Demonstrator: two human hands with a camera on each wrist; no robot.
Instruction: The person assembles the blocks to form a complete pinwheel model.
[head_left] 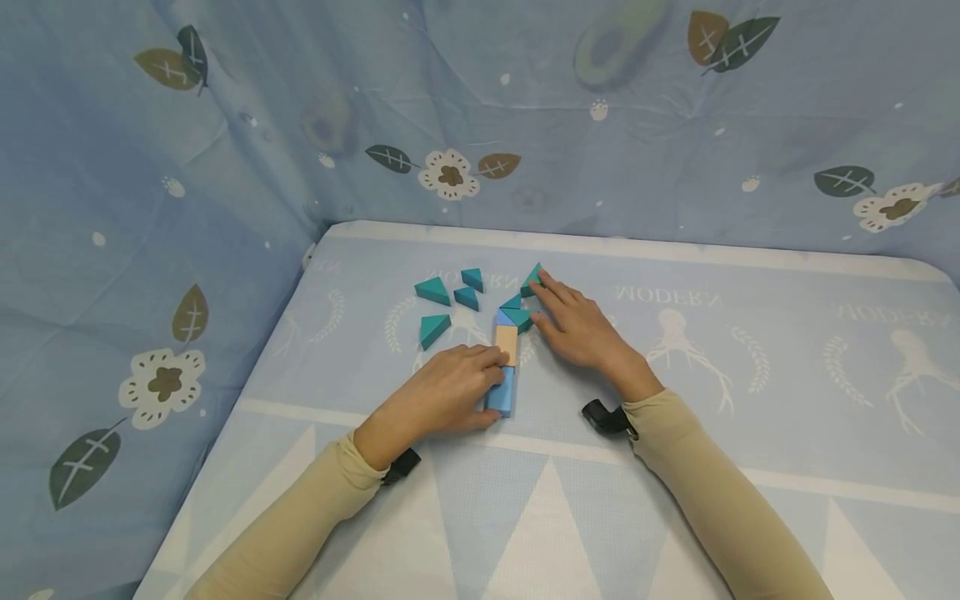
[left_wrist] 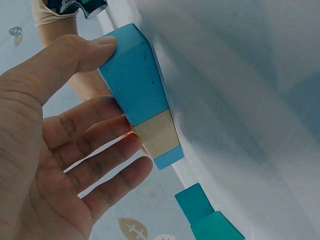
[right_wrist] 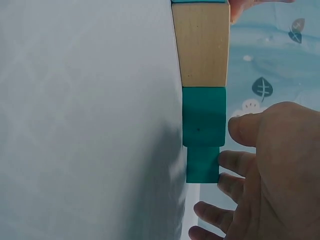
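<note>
A row of toy blocks lies on the table: a blue block (head_left: 502, 396), a plain wooden block (head_left: 506, 343), a small blue triangle (head_left: 503, 318), then a dark teal triangle (head_left: 512, 303) and a green triangle (head_left: 519, 319). My left hand (head_left: 453, 387) lies along the row's left side; in the left wrist view its thumb touches the near end of the blue block (left_wrist: 134, 75) and its fingers rest by the side. My right hand (head_left: 577, 325) spreads at the far end, fingertips touching another green triangle (head_left: 531, 282), thumb beside the green triangle in the row.
Left of the row lie loose triangles: two green ones (head_left: 432, 290) and two dark teal ones (head_left: 467, 297). A patterned cloth (head_left: 450, 83) hangs behind the table and along its left side. Each wrist carries a black camera (head_left: 603, 417).
</note>
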